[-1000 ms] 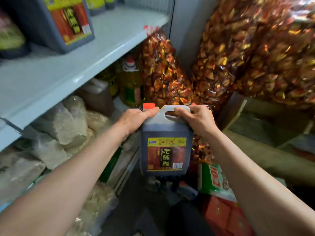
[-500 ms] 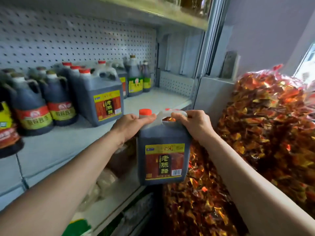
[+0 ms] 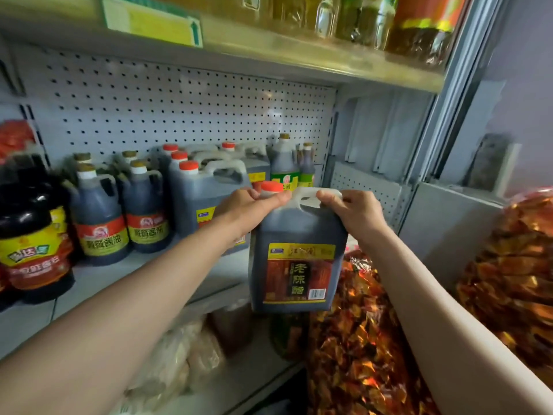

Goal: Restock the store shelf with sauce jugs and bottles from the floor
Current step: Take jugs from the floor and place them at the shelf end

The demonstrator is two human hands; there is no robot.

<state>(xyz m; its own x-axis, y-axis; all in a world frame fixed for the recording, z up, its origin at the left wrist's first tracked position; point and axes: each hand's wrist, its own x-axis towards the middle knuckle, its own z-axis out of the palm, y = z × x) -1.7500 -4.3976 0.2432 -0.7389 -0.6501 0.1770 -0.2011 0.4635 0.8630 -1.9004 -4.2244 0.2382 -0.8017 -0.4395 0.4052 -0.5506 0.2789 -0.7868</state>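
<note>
Both hands hold one dark vinegar jug [image 3: 296, 265] upright in the air, just in front of the shelf [image 3: 119, 277] edge and right of the red-capped jugs [image 3: 206, 190] standing on it. The left hand [image 3: 248, 205] has its grip curled over the jug's shoulder beside the red cap [image 3: 271, 186]; the right hand [image 3: 353, 211] has its grip wrapped round the white handle [image 3: 311, 194]. Further left of the red-capped jugs stand soy sauce bottles [image 3: 119, 211]. Right of the held jug lie bags of wrapped sweets [image 3: 374, 339].
</note>
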